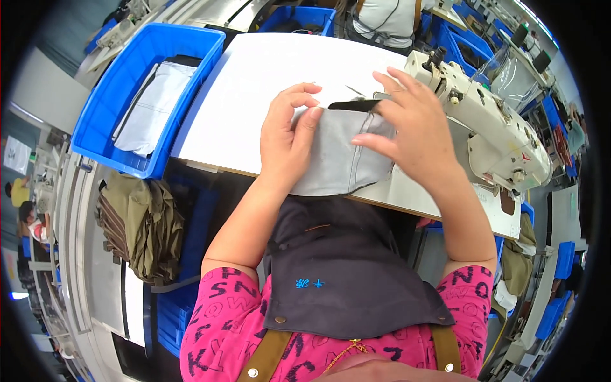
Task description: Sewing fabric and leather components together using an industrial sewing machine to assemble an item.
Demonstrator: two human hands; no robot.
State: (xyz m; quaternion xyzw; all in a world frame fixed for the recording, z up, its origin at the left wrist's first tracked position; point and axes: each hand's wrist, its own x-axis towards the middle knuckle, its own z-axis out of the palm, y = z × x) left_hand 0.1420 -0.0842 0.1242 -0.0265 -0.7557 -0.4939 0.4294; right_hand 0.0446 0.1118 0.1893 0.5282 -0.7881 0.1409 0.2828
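Note:
A grey fabric piece (pixel 334 146) with a stitched seam and a black underside lies over the table's front edge, partly raised toward me. My left hand (pixel 286 137) is closed on its upper left edge, thumb on the grey face. At its right side is my right hand (pixel 417 124), slightly blurred, with thumb and fingers spread apart. The right thumb rests by the seam, and the index finger is near the dark upper edge. A small pointed metal tool (pixel 354 90) shows just behind the fabric; its other end is hidden.
A white sewing machine (pixel 487 121) stands right of my right hand on the white table (pixel 254 70). At the left, a blue bin (pixel 114 92) holds stacked grey fabric pieces (pixel 156 105). Olive cloth (pixel 143 226) hangs below it. Another person (pixel 385 22) sits beyond the table.

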